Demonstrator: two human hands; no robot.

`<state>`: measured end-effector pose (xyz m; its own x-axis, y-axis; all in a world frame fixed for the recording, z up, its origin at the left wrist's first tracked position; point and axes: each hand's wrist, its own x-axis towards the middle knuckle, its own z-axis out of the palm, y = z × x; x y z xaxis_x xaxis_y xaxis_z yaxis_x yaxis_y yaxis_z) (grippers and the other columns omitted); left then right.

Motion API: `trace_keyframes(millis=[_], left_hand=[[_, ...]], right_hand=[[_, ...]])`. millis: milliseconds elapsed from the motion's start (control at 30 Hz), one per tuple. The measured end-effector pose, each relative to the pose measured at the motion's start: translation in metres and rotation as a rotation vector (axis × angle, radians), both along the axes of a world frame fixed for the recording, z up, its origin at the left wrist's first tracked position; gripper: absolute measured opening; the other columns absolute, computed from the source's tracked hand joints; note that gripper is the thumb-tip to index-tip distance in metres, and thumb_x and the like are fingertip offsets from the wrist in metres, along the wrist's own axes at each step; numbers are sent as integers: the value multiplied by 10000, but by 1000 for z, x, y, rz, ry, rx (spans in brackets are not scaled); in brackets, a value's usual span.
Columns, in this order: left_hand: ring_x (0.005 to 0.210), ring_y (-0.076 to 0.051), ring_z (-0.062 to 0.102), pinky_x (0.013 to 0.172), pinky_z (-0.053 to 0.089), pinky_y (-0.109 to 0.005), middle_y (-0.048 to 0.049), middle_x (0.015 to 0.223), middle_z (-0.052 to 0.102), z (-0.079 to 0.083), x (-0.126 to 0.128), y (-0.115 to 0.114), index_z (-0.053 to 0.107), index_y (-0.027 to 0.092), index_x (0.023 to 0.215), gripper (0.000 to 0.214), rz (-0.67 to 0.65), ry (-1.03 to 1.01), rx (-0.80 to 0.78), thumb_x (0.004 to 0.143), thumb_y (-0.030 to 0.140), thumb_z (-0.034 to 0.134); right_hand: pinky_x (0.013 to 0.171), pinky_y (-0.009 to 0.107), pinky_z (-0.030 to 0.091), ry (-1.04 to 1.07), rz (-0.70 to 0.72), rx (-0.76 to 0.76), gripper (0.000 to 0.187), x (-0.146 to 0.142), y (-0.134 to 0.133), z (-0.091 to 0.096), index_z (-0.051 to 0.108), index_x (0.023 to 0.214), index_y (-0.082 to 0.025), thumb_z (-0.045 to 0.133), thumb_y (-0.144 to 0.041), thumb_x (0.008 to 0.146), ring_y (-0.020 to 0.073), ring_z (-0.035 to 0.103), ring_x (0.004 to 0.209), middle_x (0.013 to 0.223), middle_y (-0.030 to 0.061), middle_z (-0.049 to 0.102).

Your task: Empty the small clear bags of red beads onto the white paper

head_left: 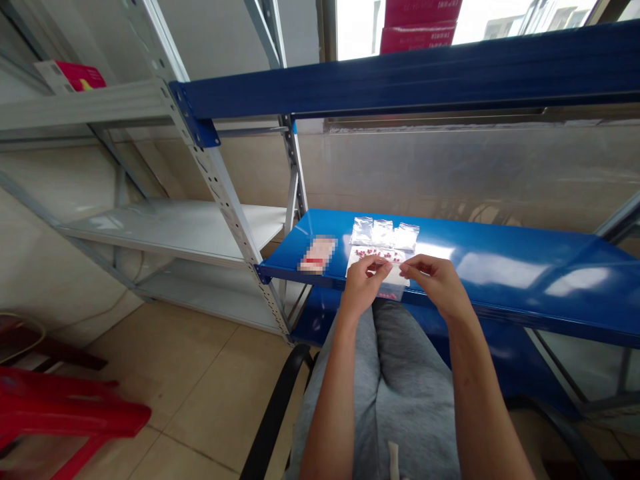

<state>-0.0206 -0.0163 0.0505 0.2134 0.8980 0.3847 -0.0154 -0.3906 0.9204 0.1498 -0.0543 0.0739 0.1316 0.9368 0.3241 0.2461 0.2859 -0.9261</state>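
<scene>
My left hand (363, 284) and my right hand (437, 280) are raised over the blue steel shelf (500, 267), with their fingertips pinching the top edge of a clear plastic bag (379, 259). The bag holds a white card dotted with small red items, and my fingers hide part of it. Its lower end hangs over the shelf's front edge. Just behind it lie several small clear plastic bags (383, 233) in a row. To the left lies a flat pale card with red marks (318, 255), blurred in the picture.
Grey metal shelving uprights (227, 200) stand to the left of the blue shelf, with white shelves (170, 230) beyond. My grey-clad legs (395, 380) lie beneath my arms. A red plastic stool (60, 407) stands on the tiled floor at the lower left. A blue beam (400, 73) crosses overhead.
</scene>
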Motion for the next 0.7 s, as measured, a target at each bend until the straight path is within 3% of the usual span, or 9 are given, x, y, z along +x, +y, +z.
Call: trace_keyframes(millis=[233, 433, 500, 567, 700], left_hand=[[899, -219, 696, 755, 499, -290, -73, 927, 774, 0, 5, -2, 776, 176, 883, 237, -31, -5, -42, 812, 402, 777], [822, -211, 695, 764, 523, -311, -58, 838, 773, 2, 11, -4, 793, 183, 798, 202, 16, -63, -25, 775, 383, 805], [806, -214, 698, 763, 532, -317, -58, 813, 772, 0, 13, -4, 799, 182, 777, 200, 19, -95, -46, 753, 380, 825], [812, -211, 704, 761, 541, -314, -65, 845, 777, -4, 17, -2, 812, 180, 848, 229, 22, -119, -73, 760, 392, 825], [869, -191, 721, 791, 562, -295, -81, 1031, 769, -12, 23, 1, 730, 193, 1230, 495, -51, -73, -169, 773, 352, 831]], right_hand=[[687, 332, 488, -85, 96, -11, 284, 8, -5, 2, 726, 771, -191, 747, -474, 794, 207, 626, 717, 743, 60, 716], [763, 346, 515, -117, 211, -42, 317, 14, -4, -4, 750, 993, -208, 777, -458, 800, 227, 670, 841, 922, 65, 755], [765, 345, 515, -158, 225, -53, 286, 17, -3, -8, 759, 961, -204, 767, -445, 807, 230, 674, 847, 938, 70, 762], [720, 331, 503, -158, 184, -63, 275, 21, -1, -11, 751, 875, -189, 749, -457, 812, 219, 663, 794, 871, 71, 755], [576, 283, 432, -115, 74, -85, 337, 31, 1, -16, 710, 803, -172, 743, -506, 780, 177, 599, 659, 729, 54, 709]])
